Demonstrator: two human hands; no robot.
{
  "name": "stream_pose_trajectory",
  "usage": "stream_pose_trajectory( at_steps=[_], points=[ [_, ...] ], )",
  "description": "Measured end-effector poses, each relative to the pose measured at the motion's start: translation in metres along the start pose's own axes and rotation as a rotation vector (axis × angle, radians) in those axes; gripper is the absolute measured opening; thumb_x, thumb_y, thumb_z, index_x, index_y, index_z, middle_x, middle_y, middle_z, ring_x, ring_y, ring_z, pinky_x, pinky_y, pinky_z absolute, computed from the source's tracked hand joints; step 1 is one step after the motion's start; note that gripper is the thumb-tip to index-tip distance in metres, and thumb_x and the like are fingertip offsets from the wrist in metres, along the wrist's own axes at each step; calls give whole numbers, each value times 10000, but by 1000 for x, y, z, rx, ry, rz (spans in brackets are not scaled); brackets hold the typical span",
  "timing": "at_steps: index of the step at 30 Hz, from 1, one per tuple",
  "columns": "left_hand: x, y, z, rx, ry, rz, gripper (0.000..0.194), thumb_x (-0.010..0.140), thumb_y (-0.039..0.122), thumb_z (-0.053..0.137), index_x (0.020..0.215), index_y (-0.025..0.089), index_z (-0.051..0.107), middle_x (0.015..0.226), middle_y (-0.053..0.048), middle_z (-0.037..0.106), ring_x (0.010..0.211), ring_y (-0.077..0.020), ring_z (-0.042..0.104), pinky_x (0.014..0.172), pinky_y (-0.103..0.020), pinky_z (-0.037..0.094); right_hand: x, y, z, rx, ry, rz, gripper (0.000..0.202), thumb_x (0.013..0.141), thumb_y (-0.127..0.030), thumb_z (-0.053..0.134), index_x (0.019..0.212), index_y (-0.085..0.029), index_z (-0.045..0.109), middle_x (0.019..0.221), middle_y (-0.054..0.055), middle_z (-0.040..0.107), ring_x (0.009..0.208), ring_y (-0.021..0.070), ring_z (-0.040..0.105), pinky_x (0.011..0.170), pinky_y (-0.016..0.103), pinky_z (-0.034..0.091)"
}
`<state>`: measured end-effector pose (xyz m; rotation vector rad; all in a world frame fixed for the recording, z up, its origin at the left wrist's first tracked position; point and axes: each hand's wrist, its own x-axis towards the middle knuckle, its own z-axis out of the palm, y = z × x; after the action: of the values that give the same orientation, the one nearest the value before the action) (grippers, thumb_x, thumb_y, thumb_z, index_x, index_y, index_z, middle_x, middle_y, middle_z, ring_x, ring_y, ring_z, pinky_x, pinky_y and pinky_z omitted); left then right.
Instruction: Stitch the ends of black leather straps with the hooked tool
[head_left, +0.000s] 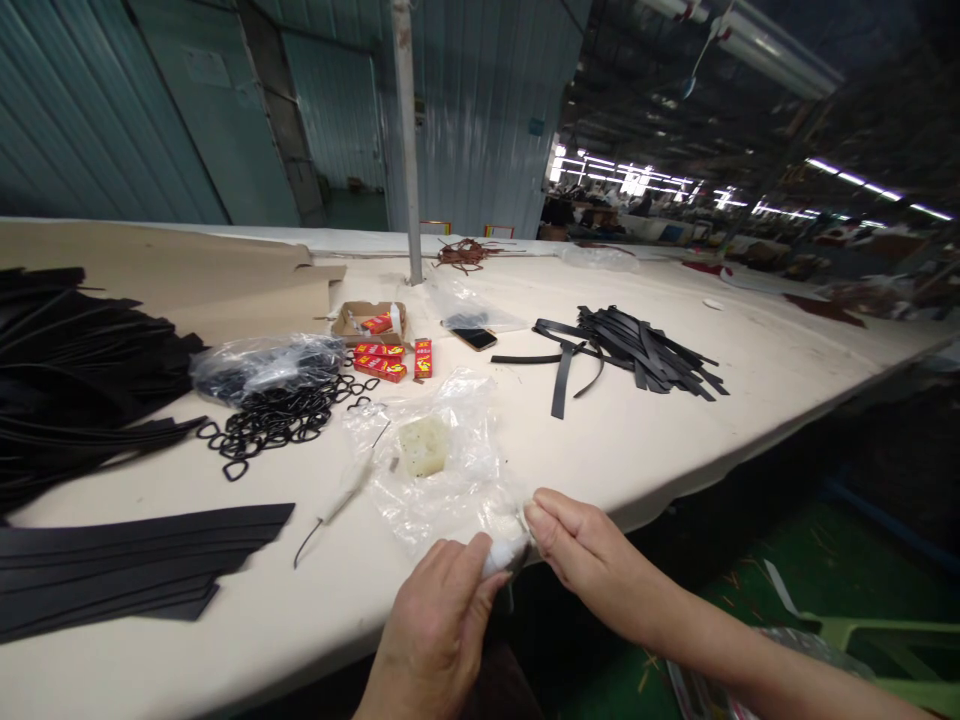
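Note:
Over the table's front edge, my left hand (442,620) is closed round a small white plastic bottle (504,553). Its narrow end points toward my right hand (574,545), whose thumb and fingers pinch a small whitish piece at that end; I cannot tell if it is the cap. Just beyond the hands lies a crumpled clear plastic bag (450,505), with a yellowish translucent block (422,446) on it. An awl-like tool (349,487) with a pale wrapped handle and thin hooked wire rests left of the bag.
Black strips (135,565) and a large strip pile (82,390) lie left. Black metal rings (277,420), red-yellow boxes (381,368), an open carton (345,325) and a phone (476,340) sit mid-table. More black strips (637,350) lie right. A metal pole (407,150) rises behind.

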<state>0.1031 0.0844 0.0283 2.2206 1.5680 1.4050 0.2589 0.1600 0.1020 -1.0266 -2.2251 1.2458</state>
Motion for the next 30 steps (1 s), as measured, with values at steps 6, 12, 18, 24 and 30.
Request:
stream_pose_trajectory(
  at_steps=[6, 12, 18, 24, 30],
  points=[
    [-4, -3, 2, 213, 38, 138, 360, 845, 61, 498, 1194, 97, 416, 739, -73, 552, 661, -197, 493, 567, -318, 460, -1, 3, 4, 291, -76, 146, 369, 915, -457, 355, 648, -204, 323, 527, -69, 300, 445, 79, 267, 398, 194, 240],
    [-5, -3, 1, 290, 37, 187, 385, 833, 33, 501, 1205, 58, 403, 738, -82, 546, 650, -190, 471, 560, -326, 450, 1, 1, 5, 571, -141, 312, 393, 837, -509, 463, 645, -198, 320, 494, -102, 280, 355, 27, 159, 328, 167, 115],
    [-4, -7, 4, 347, 29, 195, 369, 842, 46, 484, 1202, 73, 408, 745, -84, 555, 649, -196, 481, 561, -329, 449, 1, 0, 2, 644, -193, 462, 329, 853, -433, 416, 646, -204, 301, 459, -116, 256, 330, 21, 114, 326, 157, 86],
    [-8, -13, 15, 299, 70, 155, 355, 844, 52, 492, 1190, 91, 417, 749, -84, 568, 649, -197, 505, 573, -325, 464, 8, 6, 6, 552, -173, 440, 293, 889, -340, 342, 635, -200, 303, 467, -106, 251, 345, 32, 135, 331, 155, 112],
    [-9, -22, 20, 131, 119, 4, 251, 879, 139, 488, 1129, 147, 478, 752, -62, 586, 678, -186, 542, 614, -306, 490, 15, 9, -3, 393, 19, 267, 335, 882, -385, 436, 633, -197, 314, 501, -92, 266, 396, 47, 215, 357, 173, 164]
  ],
)
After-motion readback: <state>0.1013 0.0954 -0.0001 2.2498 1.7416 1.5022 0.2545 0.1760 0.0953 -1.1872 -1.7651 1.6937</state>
